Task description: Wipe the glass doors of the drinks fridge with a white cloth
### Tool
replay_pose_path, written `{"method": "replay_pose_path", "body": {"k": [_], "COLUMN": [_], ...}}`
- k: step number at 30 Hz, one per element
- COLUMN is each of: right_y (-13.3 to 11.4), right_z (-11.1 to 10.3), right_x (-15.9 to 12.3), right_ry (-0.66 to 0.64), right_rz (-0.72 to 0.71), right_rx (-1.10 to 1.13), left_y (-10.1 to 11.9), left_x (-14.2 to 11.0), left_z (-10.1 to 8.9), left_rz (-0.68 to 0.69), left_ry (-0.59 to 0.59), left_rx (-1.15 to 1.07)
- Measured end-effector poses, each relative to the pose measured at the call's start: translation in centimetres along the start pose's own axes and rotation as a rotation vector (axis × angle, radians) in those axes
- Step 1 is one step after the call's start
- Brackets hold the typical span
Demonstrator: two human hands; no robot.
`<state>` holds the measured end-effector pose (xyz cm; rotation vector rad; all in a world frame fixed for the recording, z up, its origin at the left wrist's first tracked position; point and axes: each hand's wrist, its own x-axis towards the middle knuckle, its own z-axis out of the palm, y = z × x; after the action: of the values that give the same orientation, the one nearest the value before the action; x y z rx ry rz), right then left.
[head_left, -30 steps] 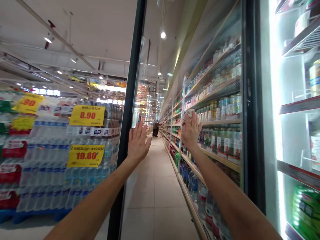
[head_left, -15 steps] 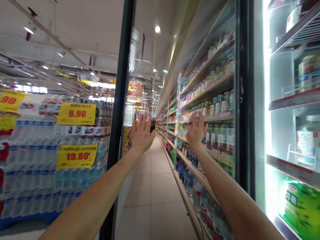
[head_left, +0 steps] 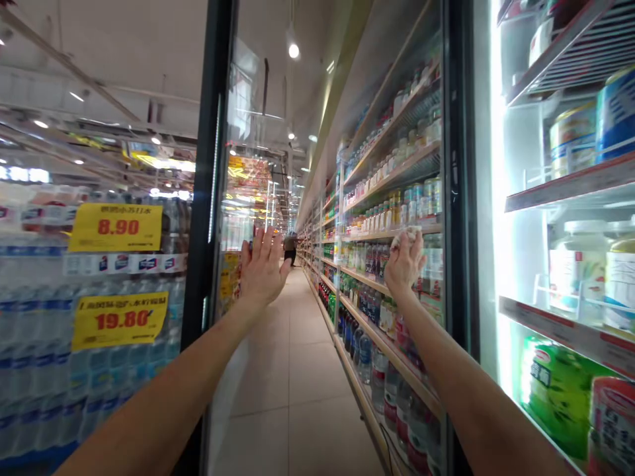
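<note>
A glass cooler door [head_left: 268,370] in a black frame stands open in front of me. My left hand [head_left: 264,268] is raised, palm toward the pane, with its fingers stretched and nothing in it. It appears to rest on the glass. Farther right, my right hand [head_left: 405,264] presses a crumpled whitish cloth [head_left: 407,235] to the pane near the door's right frame. Part of the cloth is covered by the fingers.
On the right is the lit cooler with metal shelves [head_left: 570,182], jars and a green package [head_left: 560,390]. Stacked water bottles [head_left: 34,370] with yellow price signs [head_left: 116,227] stand left. Through the glass show long drink shelves [head_left: 364,277], floor tiles and a distant person [head_left: 290,248].
My right hand has moved right across the glass with the cloth. The left hand stays flat at the pane. The view has turned slightly right, and more of the cooler's inside shows.
</note>
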<state>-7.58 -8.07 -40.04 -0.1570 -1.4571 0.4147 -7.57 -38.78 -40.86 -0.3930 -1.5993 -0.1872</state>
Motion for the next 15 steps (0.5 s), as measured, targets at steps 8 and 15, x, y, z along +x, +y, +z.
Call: {"method": "replay_pose_path", "body": {"k": [8, 15], "right_y": [-1.4, 6.6], "right_z": [0.0, -0.9], "right_x": [-2.2, 0.5], "right_ry": [-0.166, 0.021], "right_rz": [-0.415, 0.205], "right_rx": [-0.018, 0.001], "left_y": [0.0, 0.1], "left_x": [-0.1, -0.1], "left_z": [-0.3, -0.4], "left_rz": [0.003, 0.007], "left_ry": [-0.017, -0.017], "left_rx": [-0.022, -0.016]}}
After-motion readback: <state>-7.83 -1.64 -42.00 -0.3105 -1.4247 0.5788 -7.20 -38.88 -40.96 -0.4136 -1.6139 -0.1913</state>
